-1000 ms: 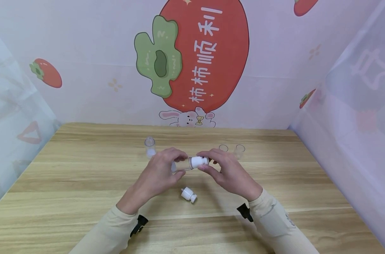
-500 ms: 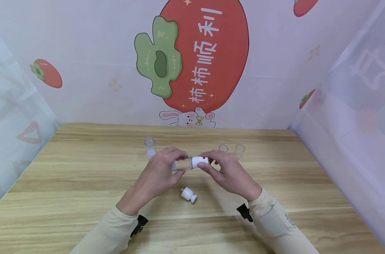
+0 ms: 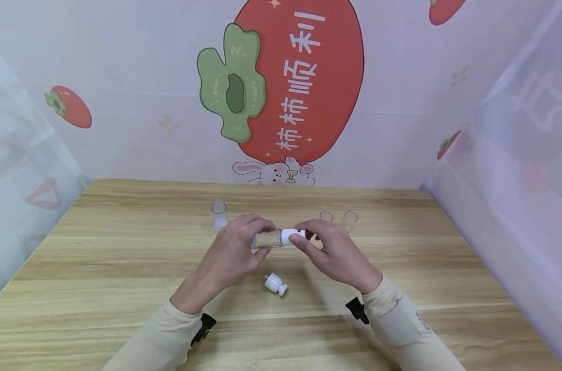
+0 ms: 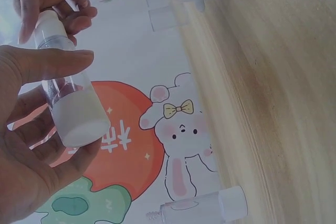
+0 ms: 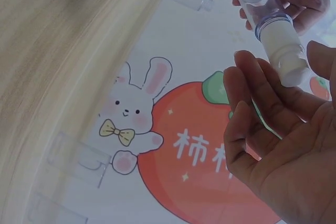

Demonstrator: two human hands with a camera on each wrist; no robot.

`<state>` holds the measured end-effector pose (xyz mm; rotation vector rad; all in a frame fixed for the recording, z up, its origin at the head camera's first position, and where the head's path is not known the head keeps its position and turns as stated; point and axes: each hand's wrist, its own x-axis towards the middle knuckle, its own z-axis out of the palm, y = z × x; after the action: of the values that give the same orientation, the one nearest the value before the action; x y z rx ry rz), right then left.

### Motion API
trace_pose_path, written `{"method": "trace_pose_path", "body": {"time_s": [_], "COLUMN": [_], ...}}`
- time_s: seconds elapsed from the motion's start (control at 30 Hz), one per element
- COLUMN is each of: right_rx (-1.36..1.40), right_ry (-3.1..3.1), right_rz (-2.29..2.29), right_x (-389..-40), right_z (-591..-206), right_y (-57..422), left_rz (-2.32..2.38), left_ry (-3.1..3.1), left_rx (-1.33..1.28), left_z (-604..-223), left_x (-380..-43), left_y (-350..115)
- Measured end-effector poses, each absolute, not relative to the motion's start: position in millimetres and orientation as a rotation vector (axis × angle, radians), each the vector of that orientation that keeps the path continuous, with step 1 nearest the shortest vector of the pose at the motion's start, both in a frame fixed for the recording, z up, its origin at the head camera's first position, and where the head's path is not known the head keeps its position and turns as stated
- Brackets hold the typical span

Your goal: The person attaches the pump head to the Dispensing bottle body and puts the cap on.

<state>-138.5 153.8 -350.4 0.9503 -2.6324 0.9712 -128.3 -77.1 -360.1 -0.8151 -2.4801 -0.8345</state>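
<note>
My left hand (image 3: 232,250) grips a clear bottle (image 3: 267,240) with a white base (image 4: 81,121), its thumb and fingers curled round the body. The bottle lies nearly level above the table and points to the right. A white pump head (image 3: 287,236) is seated at its mouth, and my right hand (image 3: 335,253) pinches this between thumb and fingers. In the right wrist view a clear collar rings the pump (image 5: 281,43) where it meets the bottle. Nearer me, a second white pump head (image 3: 275,284) lies loose on the wooden table.
Behind my left hand, another clear bottle (image 3: 219,217) with a white base lies on the table (image 3: 123,247). Two clear caps (image 3: 350,221) are at the back right, partly behind my right hand. A printed cloth (image 3: 146,139) hangs along the table's far edge.
My right thumb and fingers have shifted slightly round the pump head on the bottle. My left hand keeps its grip, and the things on the table stay put.
</note>
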Motion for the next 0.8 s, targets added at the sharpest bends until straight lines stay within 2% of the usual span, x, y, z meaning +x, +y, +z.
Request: {"method": "trace_pose_path", "body": {"time_s": [0.8], "right_rx": [1.109], "right_ry": [-2.49], "right_rz": [0.962], "right_x": [-140.6], "right_z": [-348.9], "right_y": [155.8], "left_rz": [-1.056], "left_ry": [-2.476], "left_rx": [-0.846], "left_z": [-365.4], "left_x": [-134.0], "left_y": [-80.8]}}
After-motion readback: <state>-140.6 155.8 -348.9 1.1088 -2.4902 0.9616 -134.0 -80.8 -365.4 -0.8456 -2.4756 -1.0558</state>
